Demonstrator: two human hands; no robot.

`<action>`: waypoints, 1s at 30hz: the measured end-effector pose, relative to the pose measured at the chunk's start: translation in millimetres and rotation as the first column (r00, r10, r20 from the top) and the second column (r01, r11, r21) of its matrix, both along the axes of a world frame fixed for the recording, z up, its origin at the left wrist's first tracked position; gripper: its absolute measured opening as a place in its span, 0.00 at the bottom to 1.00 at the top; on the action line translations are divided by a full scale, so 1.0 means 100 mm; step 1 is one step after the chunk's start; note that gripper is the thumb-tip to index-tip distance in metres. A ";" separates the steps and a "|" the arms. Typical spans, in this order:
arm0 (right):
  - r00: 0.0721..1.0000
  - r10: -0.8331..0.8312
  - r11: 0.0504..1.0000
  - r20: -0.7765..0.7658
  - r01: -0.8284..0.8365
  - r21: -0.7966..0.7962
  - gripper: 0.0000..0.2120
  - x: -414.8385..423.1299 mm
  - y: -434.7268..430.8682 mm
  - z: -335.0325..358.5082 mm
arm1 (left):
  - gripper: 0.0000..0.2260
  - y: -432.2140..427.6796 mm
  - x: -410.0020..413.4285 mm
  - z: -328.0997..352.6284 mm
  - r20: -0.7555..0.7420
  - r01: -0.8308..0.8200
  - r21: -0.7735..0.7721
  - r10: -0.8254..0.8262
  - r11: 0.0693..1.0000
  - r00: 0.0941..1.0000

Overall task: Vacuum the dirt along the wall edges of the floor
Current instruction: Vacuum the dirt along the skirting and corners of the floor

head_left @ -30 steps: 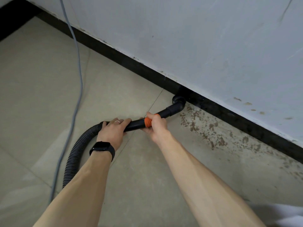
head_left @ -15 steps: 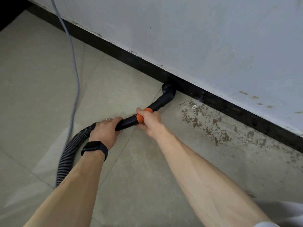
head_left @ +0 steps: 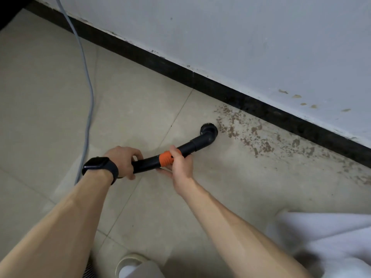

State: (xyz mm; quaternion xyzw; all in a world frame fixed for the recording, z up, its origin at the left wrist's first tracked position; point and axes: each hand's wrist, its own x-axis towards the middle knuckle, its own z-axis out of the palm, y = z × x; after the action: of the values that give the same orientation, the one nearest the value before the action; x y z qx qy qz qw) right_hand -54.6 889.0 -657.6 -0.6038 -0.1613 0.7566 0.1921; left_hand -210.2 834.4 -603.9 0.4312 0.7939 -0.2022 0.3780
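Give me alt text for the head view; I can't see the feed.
Both hands grip a black vacuum wand, the left hand behind, the right hand at its orange collar. Its brush nozzle sits at the edge of brown dirt scattered on the tile floor beside the black baseboard.

Pale scuffed wall [head_left: 261,37], black baseboard [head_left: 180,71] along foot, beige floor tiles [head_left: 40,87], grey cable [head_left: 88,109] trailing across.

No text, label, brand or number can be read anywhere.
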 end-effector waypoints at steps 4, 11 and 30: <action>1.000 -0.009 1.000 0.029 0.009 0.003 0.19 0.10 -0.30 0.05 | 0.25 -0.06 0.06 0.00 0.008 0.040 -0.144 -0.039 0.989 0.999; 0.994 -0.007 0.998 0.113 0.001 0.058 0.23 0.23 -0.17 0.09 | 0.24 0.00 0.21 -0.01 0.063 -0.042 -0.084 0.047 0.996 0.997; 0.995 0.073 0.993 0.072 -0.080 0.090 0.16 0.22 0.43 0.07 | 0.24 0.26 0.32 -0.10 0.054 -0.046 0.098 0.041 0.994 0.998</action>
State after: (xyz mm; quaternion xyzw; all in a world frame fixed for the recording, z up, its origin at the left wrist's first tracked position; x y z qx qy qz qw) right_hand -33.0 931.8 -650.5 -0.6131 -0.2258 0.7341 0.1853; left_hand -178.2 860.3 -613.8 0.4371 0.8020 -0.1432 0.3810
